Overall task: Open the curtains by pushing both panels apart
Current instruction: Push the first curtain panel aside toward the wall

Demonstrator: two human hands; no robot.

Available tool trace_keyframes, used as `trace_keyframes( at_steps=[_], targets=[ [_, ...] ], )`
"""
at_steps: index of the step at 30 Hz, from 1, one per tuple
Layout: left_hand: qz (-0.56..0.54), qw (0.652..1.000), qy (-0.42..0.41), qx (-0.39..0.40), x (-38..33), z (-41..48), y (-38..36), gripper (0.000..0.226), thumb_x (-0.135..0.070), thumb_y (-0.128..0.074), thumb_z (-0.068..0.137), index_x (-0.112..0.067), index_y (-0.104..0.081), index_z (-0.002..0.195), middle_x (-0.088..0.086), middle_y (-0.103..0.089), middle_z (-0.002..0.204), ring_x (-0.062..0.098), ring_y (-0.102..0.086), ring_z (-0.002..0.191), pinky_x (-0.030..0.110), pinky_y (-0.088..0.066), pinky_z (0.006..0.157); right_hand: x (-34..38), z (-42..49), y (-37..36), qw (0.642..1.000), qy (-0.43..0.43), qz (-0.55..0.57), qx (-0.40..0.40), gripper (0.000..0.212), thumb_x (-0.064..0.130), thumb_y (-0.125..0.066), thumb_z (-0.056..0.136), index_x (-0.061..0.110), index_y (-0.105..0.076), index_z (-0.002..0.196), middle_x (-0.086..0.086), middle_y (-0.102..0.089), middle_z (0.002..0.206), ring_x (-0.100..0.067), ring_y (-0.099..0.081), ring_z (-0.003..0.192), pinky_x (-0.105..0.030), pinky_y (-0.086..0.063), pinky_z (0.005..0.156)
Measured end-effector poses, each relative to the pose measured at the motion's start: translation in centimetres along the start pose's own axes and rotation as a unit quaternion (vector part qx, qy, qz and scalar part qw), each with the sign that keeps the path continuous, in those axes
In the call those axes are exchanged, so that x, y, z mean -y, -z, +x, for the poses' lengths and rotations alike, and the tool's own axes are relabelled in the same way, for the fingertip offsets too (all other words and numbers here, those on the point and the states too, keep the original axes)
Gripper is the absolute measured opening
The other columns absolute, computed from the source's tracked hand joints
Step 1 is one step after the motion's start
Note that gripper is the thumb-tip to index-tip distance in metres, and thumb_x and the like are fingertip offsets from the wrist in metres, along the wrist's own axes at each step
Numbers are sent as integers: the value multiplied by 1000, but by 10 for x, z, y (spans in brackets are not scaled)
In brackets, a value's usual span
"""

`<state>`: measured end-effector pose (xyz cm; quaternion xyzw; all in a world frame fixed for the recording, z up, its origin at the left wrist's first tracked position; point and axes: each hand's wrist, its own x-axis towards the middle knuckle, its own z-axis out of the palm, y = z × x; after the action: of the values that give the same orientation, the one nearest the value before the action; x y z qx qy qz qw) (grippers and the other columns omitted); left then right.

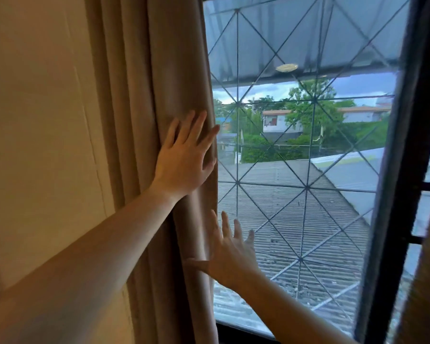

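Note:
A beige left curtain panel (157,90) hangs bunched in folds against the wall, left of the window. My left hand (184,155) lies flat on its right edge, fingers spread and pointing up. Lower down, my right hand (230,254) is spread open, its thumb touching the curtain's lower edge and its fingers in front of the glass. At the far right edge a strip of brownish fabric (422,281), perhaps the right panel, shows beside the dark window frame (392,194).
The window pane (296,170) shows a diamond-pattern metal grille, a corrugated roof, trees and houses outside. A plain cream wall (42,120) fills the left. The dark sill (243,333) runs along the bottom.

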<state>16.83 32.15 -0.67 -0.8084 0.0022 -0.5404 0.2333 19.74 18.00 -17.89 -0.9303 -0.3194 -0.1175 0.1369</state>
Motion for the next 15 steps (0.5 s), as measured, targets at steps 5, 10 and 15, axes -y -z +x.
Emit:
trace_keyframes(
  at_steps=[5,10,15],
  targets=[
    [-41,999,8,0,-45,19,7,76,-61,-48,107,-33,-24,173,10,-16,183,33,-16,170,52,-12,135,-47,-27,21,1000,-18,-9,-12,134,104,-41,69,34,28,160,-5,17,176,-39,11,161,-73,5,124],
    [-76,997,-7,3,-91,41,12,73,-65,-36,111,-35,-16,175,9,-8,185,31,-8,172,53,-7,139,-92,-56,42,998,-39,-36,-31,131,102,-39,72,32,27,161,-8,18,176,-40,10,161,-72,5,124],
    [-122,992,-30,-7,-146,63,23,72,-66,-33,112,-34,-18,175,9,-9,185,31,-9,172,54,-11,139,-135,-85,64,996,-66,-49,-36,128,101,-36,74,33,31,159,-7,25,173,-40,15,160,-72,7,124]
  ],
)
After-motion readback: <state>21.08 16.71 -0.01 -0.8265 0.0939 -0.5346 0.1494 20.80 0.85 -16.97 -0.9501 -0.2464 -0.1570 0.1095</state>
